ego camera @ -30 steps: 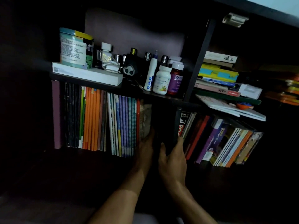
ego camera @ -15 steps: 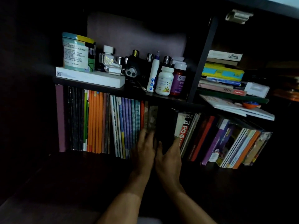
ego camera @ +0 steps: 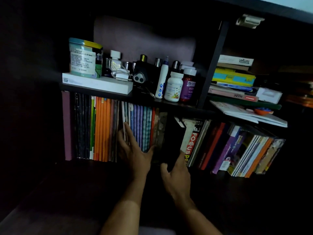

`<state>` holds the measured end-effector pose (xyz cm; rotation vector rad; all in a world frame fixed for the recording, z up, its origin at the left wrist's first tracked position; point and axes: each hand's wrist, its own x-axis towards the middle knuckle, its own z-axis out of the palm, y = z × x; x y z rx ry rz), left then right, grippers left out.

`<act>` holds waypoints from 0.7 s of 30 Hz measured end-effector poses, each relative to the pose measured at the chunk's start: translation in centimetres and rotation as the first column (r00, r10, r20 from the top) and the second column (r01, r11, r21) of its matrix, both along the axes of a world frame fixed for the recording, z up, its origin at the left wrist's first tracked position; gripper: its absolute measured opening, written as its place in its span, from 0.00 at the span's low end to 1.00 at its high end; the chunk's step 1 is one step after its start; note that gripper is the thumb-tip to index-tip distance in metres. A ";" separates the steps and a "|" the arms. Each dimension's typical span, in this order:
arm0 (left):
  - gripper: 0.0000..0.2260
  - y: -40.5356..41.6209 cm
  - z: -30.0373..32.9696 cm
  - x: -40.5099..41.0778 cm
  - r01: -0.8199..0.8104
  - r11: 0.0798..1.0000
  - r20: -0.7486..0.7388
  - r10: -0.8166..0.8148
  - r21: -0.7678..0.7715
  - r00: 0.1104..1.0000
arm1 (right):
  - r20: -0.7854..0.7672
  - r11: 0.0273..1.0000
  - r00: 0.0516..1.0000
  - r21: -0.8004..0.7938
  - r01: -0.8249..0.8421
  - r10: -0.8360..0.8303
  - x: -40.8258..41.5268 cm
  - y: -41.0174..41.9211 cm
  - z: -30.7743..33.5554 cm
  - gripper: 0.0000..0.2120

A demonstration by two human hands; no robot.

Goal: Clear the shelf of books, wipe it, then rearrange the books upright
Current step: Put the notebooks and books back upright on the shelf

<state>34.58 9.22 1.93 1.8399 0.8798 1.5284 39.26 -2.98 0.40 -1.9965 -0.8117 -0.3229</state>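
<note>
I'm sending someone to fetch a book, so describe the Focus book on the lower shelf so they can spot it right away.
Start at the lower shelf, the long row of books under the bottles. Just right of the right hand, past a black book, stands the Focus book, leaning left. It alone has a white spine with a red band and big white letters reading down it.

"FOCUS" on magazine spine [ego camera: 192,141]
</note>
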 end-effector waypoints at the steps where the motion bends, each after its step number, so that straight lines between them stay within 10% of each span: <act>1: 0.60 0.1 0.0 -0.1 0.009 1.000 0.001 -0.009 0.004 1.000 | 0.007 1.000 1.000 0.005 -0.025 0.025 0.0 -0.2 -0.1 0.29; 7: 0.54 0.8 0.3 -0.5 -0.078 0.995 0.004 0.078 0.061 0.997 | 0.038 0.973 0.975 0.059 -0.221 0.219 0.5 -0.5 -0.4 0.26; 13: 0.54 -0.1 -0.3 0.0 -0.149 0.985 -0.070 0.155 0.083 0.985 | -0.131 0.980 0.991 0.197 0.017 0.009 2.2 0.6 -0.7 0.14; 21: 0.53 0.0 -1.0 0.8 -0.201 0.975 -0.064 0.207 0.091 0.976 | -0.057 0.981 0.984 -0.101 0.165 -0.171 3.3 2.8 0.1 0.19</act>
